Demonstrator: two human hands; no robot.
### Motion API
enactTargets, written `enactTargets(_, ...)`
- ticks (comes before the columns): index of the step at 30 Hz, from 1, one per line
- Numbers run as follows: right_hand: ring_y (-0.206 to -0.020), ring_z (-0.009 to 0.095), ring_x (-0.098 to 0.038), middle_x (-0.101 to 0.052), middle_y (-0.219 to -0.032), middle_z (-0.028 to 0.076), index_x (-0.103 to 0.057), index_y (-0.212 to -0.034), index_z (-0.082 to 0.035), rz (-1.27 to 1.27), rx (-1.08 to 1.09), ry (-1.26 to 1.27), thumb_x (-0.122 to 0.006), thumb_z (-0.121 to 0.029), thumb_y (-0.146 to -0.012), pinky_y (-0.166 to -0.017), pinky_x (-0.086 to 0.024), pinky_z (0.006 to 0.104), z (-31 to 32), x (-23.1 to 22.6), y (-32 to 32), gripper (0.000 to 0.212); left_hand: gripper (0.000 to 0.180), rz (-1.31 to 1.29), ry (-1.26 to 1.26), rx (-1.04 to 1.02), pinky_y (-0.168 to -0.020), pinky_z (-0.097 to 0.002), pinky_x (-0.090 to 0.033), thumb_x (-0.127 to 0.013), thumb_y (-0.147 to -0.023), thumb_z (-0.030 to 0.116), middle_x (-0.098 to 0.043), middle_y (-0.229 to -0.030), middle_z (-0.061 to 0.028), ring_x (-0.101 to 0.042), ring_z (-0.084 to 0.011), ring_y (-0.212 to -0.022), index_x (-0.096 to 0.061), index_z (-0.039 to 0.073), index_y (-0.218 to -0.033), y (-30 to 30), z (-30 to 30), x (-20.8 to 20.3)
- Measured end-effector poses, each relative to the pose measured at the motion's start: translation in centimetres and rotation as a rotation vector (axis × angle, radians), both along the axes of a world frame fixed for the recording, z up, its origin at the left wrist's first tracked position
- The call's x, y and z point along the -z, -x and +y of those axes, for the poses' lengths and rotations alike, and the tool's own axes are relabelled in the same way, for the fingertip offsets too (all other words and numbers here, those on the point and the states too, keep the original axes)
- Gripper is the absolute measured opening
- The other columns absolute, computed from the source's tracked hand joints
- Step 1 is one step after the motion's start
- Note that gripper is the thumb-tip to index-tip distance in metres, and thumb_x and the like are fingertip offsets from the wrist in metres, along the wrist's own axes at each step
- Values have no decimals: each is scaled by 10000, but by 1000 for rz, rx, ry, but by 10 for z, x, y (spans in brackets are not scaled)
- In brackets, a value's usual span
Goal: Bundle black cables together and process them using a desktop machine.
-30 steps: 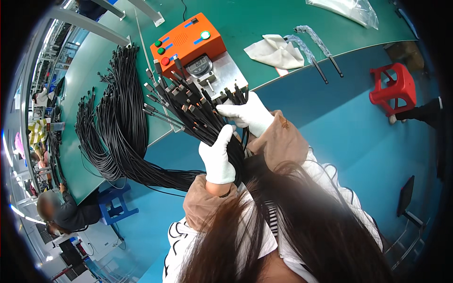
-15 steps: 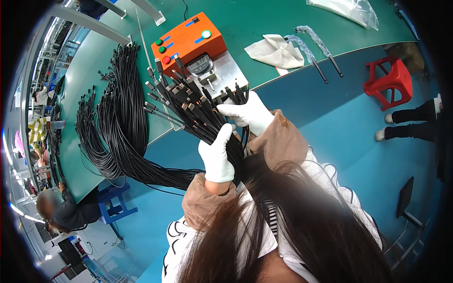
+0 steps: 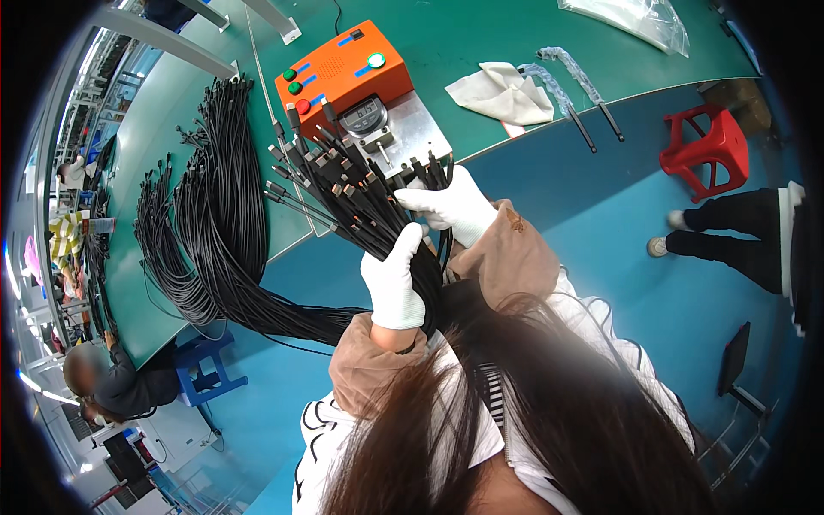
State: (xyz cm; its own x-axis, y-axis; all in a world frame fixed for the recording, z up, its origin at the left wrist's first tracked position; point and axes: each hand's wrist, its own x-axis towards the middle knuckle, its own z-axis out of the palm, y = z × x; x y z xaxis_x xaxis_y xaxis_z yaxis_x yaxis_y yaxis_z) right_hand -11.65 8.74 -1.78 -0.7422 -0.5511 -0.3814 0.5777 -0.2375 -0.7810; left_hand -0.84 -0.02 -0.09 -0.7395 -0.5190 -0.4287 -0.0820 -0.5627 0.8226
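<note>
My left hand [image 3: 395,283], in a white glove, is closed around a thick bundle of black cables [image 3: 356,193]. Their metal-tipped plugs fan out up and to the left, and the cable lengths trail below. Just to its right, my gloved right hand [image 3: 455,206] grips a smaller bunch of black cables [image 3: 436,172], whose ends poke up above the fingers. Both bunches are held in front of an orange box [image 3: 343,75] with buttons. A small digital gauge [image 3: 365,118] sits on the metal plate [image 3: 422,124] beside it, partly behind the plugs.
Long looped bundles of black cable [image 3: 219,215] lie on the green table [image 3: 446,43] at left. A white cloth [image 3: 502,94] and two plastic-wrapped rods [image 3: 577,86] rest near its right edge. A red stool [image 3: 708,150], a standing person's legs [image 3: 730,227] and a seated person [image 3: 129,382] surround it.
The person at right has stepped a little closer to the left. Some plug ends in the large bundle have shifted slightly; both my hands stay almost in place.
</note>
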Motion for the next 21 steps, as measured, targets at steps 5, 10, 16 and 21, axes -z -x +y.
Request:
enactTargets(5,-534,105,-590,-633,-668,69,-652,-825,35,-5,-57,-74,-769,-135,-771,-413,-444,241,3,-4,0,214,285,-4,3,15,-705,-262,-520,-703,-796,-32,-686,-928,-78,-653,-153,-786,-624,-9,-1070,-1,0,0)
enactTargets(10,-515,112,-580,-629,-656,73,-643,-787,25,4,-46,-50,-750,-136,-779,-426,-441,242,5,-6,-1,194,235,-6,69,47,-769,-286,-517,-665,-845,76,-681,-903,-88,-647,-166,-815,-628,-34,-1050,-4,0,1)
enactTargets(16,-585,114,-590,-651,-735,60,-649,-849,-12,-31,48,107,-683,-161,-820,-526,-474,228,15,8,-16,156,181,19,-64,48,-732,-254,-487,-680,-819,7,-637,-882,-35,-611,-135,-797,-612,8,-987,-10,-6,-5)
enactTargets(21,-625,69,-575,-668,-828,18,-659,-1036,-39,-99,139,163,-689,-188,-852,-541,-444,201,12,-15,-22,239,196,-19,-68,82,-714,-252,-486,-692,-816,10,-636,-884,-32,-606,-134,-790,-614,18,-995,-14,-9,-4)
